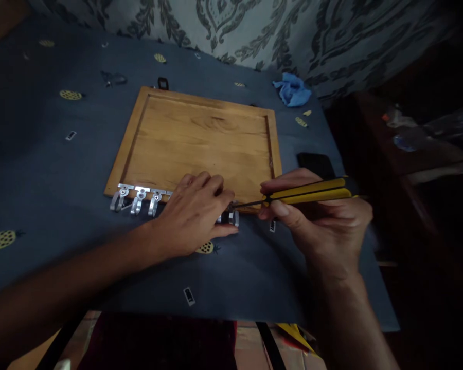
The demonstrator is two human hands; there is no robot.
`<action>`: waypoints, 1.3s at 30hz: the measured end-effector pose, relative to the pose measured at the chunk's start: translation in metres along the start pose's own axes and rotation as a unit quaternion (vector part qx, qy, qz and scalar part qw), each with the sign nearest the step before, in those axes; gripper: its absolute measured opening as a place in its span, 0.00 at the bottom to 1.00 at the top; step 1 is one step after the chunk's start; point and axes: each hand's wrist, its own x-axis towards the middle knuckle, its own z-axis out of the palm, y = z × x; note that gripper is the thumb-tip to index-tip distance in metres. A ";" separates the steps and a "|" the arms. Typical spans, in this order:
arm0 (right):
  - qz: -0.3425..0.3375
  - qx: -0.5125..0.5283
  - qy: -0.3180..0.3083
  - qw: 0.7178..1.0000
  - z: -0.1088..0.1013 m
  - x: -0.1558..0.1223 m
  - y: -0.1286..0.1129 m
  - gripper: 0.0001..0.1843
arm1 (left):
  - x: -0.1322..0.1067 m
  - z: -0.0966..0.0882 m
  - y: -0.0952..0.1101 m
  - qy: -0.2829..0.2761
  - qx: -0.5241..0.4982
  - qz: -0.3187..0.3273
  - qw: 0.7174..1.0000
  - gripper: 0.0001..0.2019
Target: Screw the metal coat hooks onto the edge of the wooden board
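Note:
A wooden board (200,136) with a raised rim lies on a dark blue cloth. Along its near edge sits a row of silver metal hooks (137,198). My left hand (195,213) rests over the right part of that row, fingers curled and pinching a hook (233,217) at the board's edge. My right hand (320,221) grips a yellow and black screwdriver (312,191) held almost level. Its thin shaft points left and its tip meets the hook by my left fingertips. The hooks under my left hand are hidden.
A crumpled blue rag (292,90) lies at the cloth's far right. A black flat object (315,164) sits right of the board. Small labels (189,295) dot the cloth (42,169). A patterned curtain (254,25) hangs behind. Dark furniture (416,154) stands to the right.

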 end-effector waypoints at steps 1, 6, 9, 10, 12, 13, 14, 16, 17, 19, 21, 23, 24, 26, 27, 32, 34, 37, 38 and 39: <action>-0.006 -0.010 0.004 1.000 0.001 0.000 0.000 0.02 | 0.000 0.000 0.000 -0.002 -0.001 0.000 1.000 0.21; -0.058 -0.086 0.022 0.994 0.005 -0.002 0.001 0.04 | 0.000 -0.001 0.000 -0.007 -0.002 0.001 1.000 0.20; -0.114 -0.152 0.041 0.981 0.007 -0.004 0.004 0.06 | 0.000 0.000 0.000 -0.001 0.004 0.003 1.000 0.20; -0.122 -0.165 0.047 0.978 0.008 -0.005 0.004 0.06 | 0.000 0.000 0.000 0.002 0.006 0.003 1.000 0.20; -0.116 -0.166 0.058 0.978 0.009 -0.006 0.005 0.07 | 0.000 0.000 0.000 0.010 0.008 0.004 1.000 0.20; -0.107 -0.155 0.067 0.980 0.011 -0.006 0.005 0.06 | 0.000 0.000 0.000 0.011 0.007 0.005 1.000 0.20; -0.099 -0.139 0.083 0.982 0.012 -0.007 0.004 0.05 | 0.000 0.000 0.000 0.010 0.005 0.004 1.000 0.20; -0.083 -0.106 0.132 0.982 0.014 -0.006 0.003 0.08 | 0.000 -0.002 0.000 0.005 0.002 0.003 1.000 0.20; -0.080 -0.091 0.163 0.979 0.014 -0.006 0.002 0.09 | 0.000 -0.002 0.000 0.003 0.000 0.004 1.000 0.20; -0.074 -0.064 0.213 0.972 0.015 -0.004 0.000 0.09 | -0.001 -0.003 0.000 0.003 -0.001 0.006 1.000 0.19; -0.070 -0.040 0.227 0.971 0.015 -0.002 -0.001 0.06 | -0.001 -0.002 0.000 0.007 0.001 0.008 1.000 0.19; -0.061 -0.021 0.219 0.974 0.014 -0.001 -0.001 0.04 | -0.001 0.000 -0.001 0.011 0.001 0.012 1.000 0.19; -0.055 -0.019 0.214 0.975 0.013 0.000 0.000 0.03 | -0.002 0.001 -0.002 0.012 -0.001 0.015 1.000 0.20; -0.041 -0.020 0.213 0.976 0.012 0.000 0.001 0.03 | -0.002 0.001 -0.003 0.011 -0.010 0.014 1.000 0.22; -0.034 -0.024 0.216 0.976 0.012 0.001 0.002 0.03 | -0.003 -0.002 -0.003 0.013 -0.015 0.007 1.000 0.23; -0.016 -0.022 0.223 0.974 0.009 0.004 0.004 0.06 | -0.020 -0.041 0.016 0.040 -0.115 -0.003 0.992 0.20; -0.008 -0.024 0.219 0.975 0.008 0.005 0.005 0.07 | -0.032 -0.056 0.030 -0.039 -0.257 0.027 0.965 0.18; -0.007 -0.020 0.210 0.978 0.007 0.006 0.005 0.09 | -0.051 -0.064 0.048 -0.196 -0.424 0.096 0.879 0.10; -0.009 -0.015 0.207 0.978 0.007 0.006 0.005 0.09 | -0.058 -0.063 0.052 -0.222 -0.453 0.092 0.858 0.10; -0.012 -0.011 0.206 0.978 0.007 0.006 0.005 0.08 | -0.065 -0.061 0.055 -0.234 -0.476 0.077 0.844 0.10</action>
